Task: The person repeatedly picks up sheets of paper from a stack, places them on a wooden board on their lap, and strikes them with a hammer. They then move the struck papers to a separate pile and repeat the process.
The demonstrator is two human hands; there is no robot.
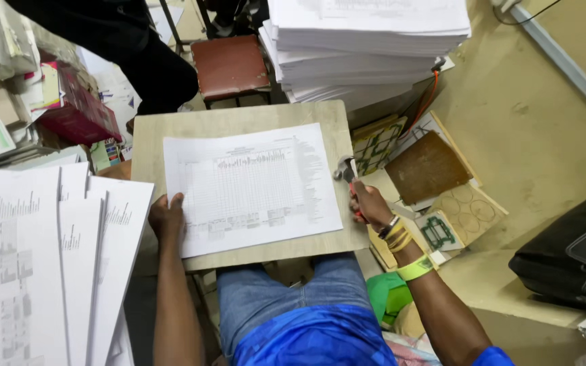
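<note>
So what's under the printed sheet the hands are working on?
The printed sheet lies flat on a small wooden board, whose bare edges show around it. The board's middle is covered. Left hand rests on the sheet's corner.

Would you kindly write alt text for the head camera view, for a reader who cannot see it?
Seen from above, a seated person's left hand presses the left edge of a printed sheet on a small wooden board, while the right hand holds a stapler at the sheet's right edge. Paper stacks rise beyond the board, and more sheets lie at the left.
</note>
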